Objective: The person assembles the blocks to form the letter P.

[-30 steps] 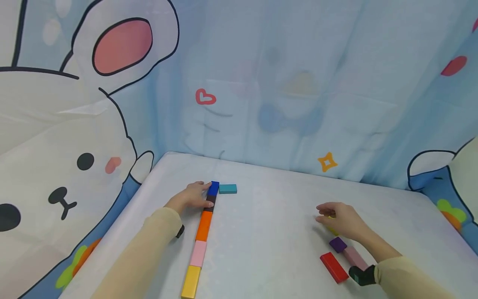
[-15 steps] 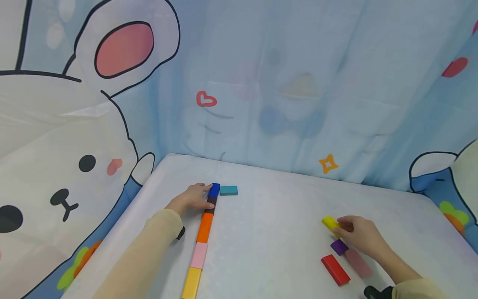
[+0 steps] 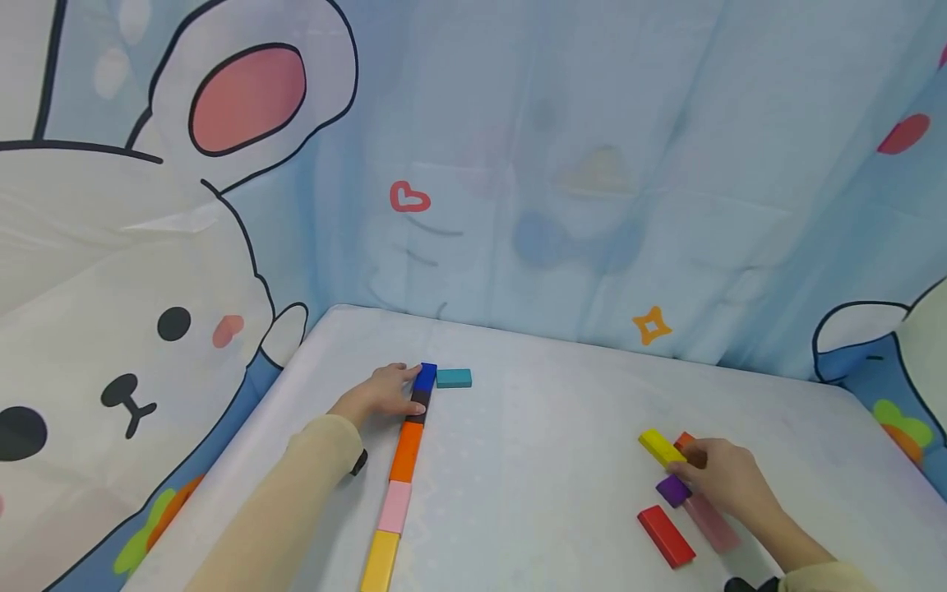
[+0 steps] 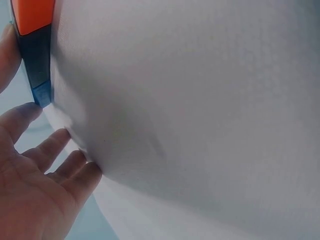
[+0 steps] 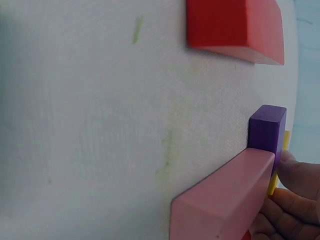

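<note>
In the head view my left hand (image 3: 381, 390) rests beside the top of a row of blocks. Its index fingertip touches the end of the blue block (image 3: 425, 376), and its thumb lies along the black block (image 4: 37, 57). Below these the row runs on with an orange block (image 3: 406, 452), a light pink block (image 3: 394, 506) and a golden-yellow block (image 3: 381, 561). My right hand (image 3: 728, 477) pinches the near end of a yellow block (image 3: 658, 446) between thumb and index finger. A purple block (image 5: 267, 131) and a dusty pink block (image 5: 225, 192) stand right against that spot.
A teal block (image 3: 455, 378) lies against the blue block's right side. The red block (image 3: 667, 536) lies apart, left of the dusty pink one. An orange-red block (image 3: 684, 440) shows partly behind my right hand. A patterned curtain (image 3: 518, 164) hangs behind the white table (image 3: 533, 460).
My right hand has come back toward me from over the yellow block to its near end, uncovering it. The orange-red block now shows behind the fingers. My left hand stays in place.
</note>
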Demonstrator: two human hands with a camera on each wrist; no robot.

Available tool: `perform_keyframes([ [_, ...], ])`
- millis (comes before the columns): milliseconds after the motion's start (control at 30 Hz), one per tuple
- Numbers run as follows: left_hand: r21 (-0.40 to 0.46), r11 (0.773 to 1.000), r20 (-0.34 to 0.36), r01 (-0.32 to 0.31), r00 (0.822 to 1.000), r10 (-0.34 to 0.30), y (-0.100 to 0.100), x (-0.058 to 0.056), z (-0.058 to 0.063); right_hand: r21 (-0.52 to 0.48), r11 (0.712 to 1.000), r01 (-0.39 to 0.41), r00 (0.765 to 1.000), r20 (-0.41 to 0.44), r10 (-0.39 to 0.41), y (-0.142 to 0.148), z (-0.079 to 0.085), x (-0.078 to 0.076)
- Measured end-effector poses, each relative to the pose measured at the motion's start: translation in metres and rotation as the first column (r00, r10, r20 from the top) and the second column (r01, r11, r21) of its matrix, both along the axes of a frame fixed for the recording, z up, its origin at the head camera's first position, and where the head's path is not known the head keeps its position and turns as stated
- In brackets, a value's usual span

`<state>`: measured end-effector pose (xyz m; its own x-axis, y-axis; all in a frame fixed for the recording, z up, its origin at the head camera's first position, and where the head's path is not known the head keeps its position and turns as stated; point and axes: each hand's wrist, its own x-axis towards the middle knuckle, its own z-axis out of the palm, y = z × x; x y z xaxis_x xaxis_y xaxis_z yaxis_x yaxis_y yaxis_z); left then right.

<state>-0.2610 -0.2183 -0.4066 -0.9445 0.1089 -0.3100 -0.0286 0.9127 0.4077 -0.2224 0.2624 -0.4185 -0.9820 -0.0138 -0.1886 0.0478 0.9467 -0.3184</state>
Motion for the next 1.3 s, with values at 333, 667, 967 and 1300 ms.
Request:
perform_keyframes([
  [333,-0.001,1.0,0.005,0.003,1.0,-0.003,0.0,0.001,0.002,0.014,0.999,0.035,0.999,0.01,-0.035,-0.001,0.004,-0.001],
  [667,0.011,1.0,0.015,0.004,1.0,-0.004,0.0,0.0,0.002,-0.01,0.999,-0.041,0.999,-0.011,0.041,-0.015,0.007,-0.016],
  [967,0.008,1.0,0.008,0.018,1.0,-0.018,-0.002,0.001,0.001,-0.051,0.993,-0.103,0.994,-0.043,0.101,-0.041,0.011,-0.029],
  [1300,0.019,1.0,0.008,0.01,1.0,-0.01,-0.001,0.002,0.004,-0.069,0.983,-0.172,0.985,-0.047,0.169,-0.075,0.012,-0.045],
])
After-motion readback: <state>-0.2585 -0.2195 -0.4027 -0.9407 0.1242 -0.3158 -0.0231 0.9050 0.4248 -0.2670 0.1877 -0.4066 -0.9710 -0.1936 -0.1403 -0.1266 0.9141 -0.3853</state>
